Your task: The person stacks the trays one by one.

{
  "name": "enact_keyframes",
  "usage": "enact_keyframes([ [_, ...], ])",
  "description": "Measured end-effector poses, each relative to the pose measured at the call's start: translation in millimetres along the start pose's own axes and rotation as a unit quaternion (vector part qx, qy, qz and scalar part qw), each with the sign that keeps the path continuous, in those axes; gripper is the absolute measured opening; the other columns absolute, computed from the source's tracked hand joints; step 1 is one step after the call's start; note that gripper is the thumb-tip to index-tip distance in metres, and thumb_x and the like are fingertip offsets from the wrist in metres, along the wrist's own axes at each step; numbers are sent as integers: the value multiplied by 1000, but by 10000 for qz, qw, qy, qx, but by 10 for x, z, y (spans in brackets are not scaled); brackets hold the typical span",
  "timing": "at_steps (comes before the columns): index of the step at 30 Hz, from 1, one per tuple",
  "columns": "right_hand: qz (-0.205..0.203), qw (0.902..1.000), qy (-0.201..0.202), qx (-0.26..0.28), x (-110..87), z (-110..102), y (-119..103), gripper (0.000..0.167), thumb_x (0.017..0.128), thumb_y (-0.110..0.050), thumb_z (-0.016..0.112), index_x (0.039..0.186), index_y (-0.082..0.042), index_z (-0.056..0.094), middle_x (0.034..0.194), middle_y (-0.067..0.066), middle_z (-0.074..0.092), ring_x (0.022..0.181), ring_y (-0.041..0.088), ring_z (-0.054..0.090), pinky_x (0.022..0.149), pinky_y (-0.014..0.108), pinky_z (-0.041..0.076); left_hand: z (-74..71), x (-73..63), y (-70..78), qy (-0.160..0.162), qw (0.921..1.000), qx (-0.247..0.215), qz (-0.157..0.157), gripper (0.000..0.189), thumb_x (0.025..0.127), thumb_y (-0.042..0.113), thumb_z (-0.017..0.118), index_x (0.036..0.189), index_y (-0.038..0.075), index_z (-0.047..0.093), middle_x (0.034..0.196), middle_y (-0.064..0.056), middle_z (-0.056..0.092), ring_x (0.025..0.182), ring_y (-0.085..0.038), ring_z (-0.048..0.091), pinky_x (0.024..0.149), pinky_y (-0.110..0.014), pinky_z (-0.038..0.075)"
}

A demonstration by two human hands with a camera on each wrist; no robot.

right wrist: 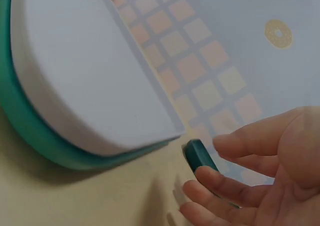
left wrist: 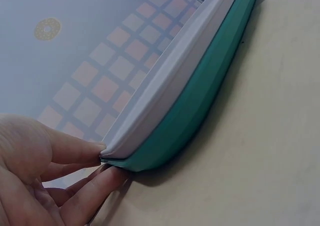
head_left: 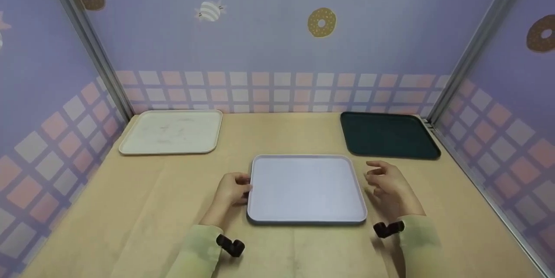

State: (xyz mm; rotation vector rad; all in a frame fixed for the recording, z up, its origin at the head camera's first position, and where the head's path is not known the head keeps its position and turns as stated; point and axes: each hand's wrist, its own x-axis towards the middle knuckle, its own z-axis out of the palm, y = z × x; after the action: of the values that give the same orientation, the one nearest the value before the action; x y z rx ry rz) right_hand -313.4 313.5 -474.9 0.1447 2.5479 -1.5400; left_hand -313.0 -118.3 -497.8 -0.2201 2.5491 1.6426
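Note:
A pale lavender tray (head_left: 307, 189) lies stacked on a green tray (left wrist: 205, 93), whose side shows beneath it in both wrist views. My left hand (head_left: 232, 189) pinches the left edge of the stack. In the left wrist view the thumb (left wrist: 82, 148) meets the upper rim while fingers (left wrist: 95, 193) reach under the green one. On the other side, my right hand (head_left: 388, 180) hovers apart from the right edge, its fingers spread and loosely bent around nothing, as the right wrist view also shows.
An off-white tray (head_left: 173, 132) with faint smudges lies at the back left of the table (head_left: 277, 135). At the back right is a dark green tray (head_left: 388, 135). Patterned walls (head_left: 269, 44) with metal corner posts enclose the back and sides.

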Motion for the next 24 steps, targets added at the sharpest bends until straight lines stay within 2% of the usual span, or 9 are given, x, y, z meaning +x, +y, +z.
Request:
enact_keyframes([
  [3, -95, 9995, 250, -155, 74, -52, 11, 56, 104, -15, 58, 155, -4, 39, 145, 27, 49, 122, 34, 58, 94, 45, 57, -7, -2, -8, -8, 10000, -33, -16, 32, 93, -4, 67, 125, -5, 69, 113, -18, 69, 87, -19, 65, 64, -32, 63],
  [7, -443, 9952, 628, -604, 220, -136, 45, 53, 104, -13, 56, 154, -5, 41, 150, 28, 45, 136, 43, 46, 111, 58, 45, -3, -11, -8, -30, 9999, -148, -20, 32, 93, -5, 67, 126, -7, 68, 113, -19, 68, 90, -20, 65, 65, -33, 64],
  [10, -843, 9852, 905, -1187, 338, -209, 85, 51, 102, -11, 57, 151, -2, 45, 147, 30, 46, 137, 47, 44, 113, 61, 41, 0, -14, -7, -16, 9999, -142, 22, 31, 93, -5, 67, 124, -7, 68, 113, -20, 69, 91, -20, 65, 66, -34, 64],
  [14, -1142, 9698, 989, -1914, 477, -310, 141, 49, 102, -12, 58, 149, -2, 47, 145, 32, 44, 137, 50, 41, 111, 65, 40, 3, -10, -15, 2, 9999, -116, 57, 30, 92, -6, 66, 123, -7, 69, 113, -21, 70, 89, -20, 65, 65, -33, 63],
  [20, -1025, 9533, 760, -2737, 621, -395, 194, 45, 105, -15, 55, 149, -8, 50, 151, 31, 37, 141, 53, 32, 109, 70, 38, 0, -16, -16, 32, 9999, -89, 62, 30, 92, -6, 66, 122, -6, 70, 112, -19, 70, 88, -19, 65, 63, -31, 62],
  [24, -900, 9397, 637, -3239, 685, -404, 212, 42, 106, -17, 53, 148, -10, 52, 151, 31, 39, 139, 54, 33, 107, 72, 39, -5, -16, -11, 46, 9999, -57, 72, 30, 92, -6, 67, 122, -6, 70, 112, -18, 70, 90, -19, 65, 65, -33, 63],
])
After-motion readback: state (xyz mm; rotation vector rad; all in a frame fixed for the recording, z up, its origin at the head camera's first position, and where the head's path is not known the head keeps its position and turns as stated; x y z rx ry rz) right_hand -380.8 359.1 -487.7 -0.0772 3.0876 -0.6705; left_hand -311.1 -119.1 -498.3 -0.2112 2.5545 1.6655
